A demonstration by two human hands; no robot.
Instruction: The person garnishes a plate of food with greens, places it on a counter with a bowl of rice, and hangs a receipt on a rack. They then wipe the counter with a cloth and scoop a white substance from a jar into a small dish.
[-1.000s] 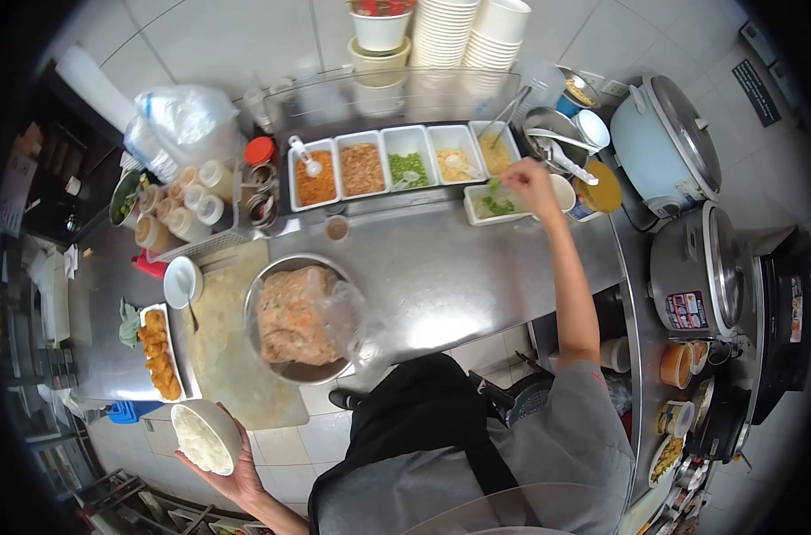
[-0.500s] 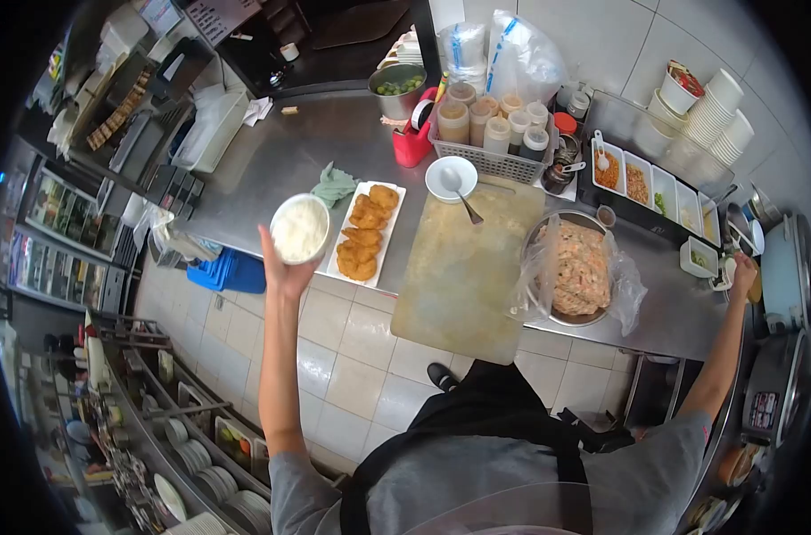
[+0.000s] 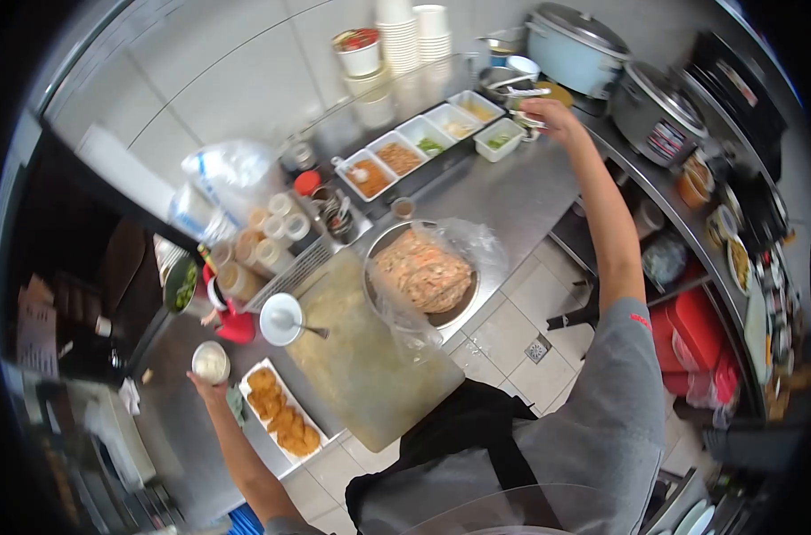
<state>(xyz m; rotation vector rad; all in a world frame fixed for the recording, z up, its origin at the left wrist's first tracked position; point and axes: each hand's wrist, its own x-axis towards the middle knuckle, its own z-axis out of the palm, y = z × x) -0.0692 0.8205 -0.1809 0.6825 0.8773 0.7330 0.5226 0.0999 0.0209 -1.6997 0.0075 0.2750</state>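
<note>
My left hand (image 3: 211, 390) is closed around a white bowl of rice (image 3: 211, 363), held over the steel counter. Close by lies a long white plate (image 3: 315, 426) of golden fried pieces (image 3: 280, 412), with a green cloth (image 3: 236, 406) beside it. My right hand (image 3: 555, 118) reaches to the far end of the counter, its fingers curled in by a small pot (image 3: 494, 85) and a white tub of chopped greens (image 3: 499, 140). The view is blurred there, and I cannot tell what the fingers hold.
A worn cutting board (image 3: 361, 357) lies in front of me with a white bowl and spoon (image 3: 282, 319) at its edge. Beside it stands a metal bowl (image 3: 468, 308) of raw meat mixture (image 3: 423, 272). Sauce bottles (image 3: 276, 254), topping trays (image 3: 396, 156) and rice cookers (image 3: 575, 49) line the back.
My view has swung to the right, towards the rice cookers. The rice bowl is still in my left hand, now farther over the counter beyond the fried pieces. My right hand remains at the far end.
</note>
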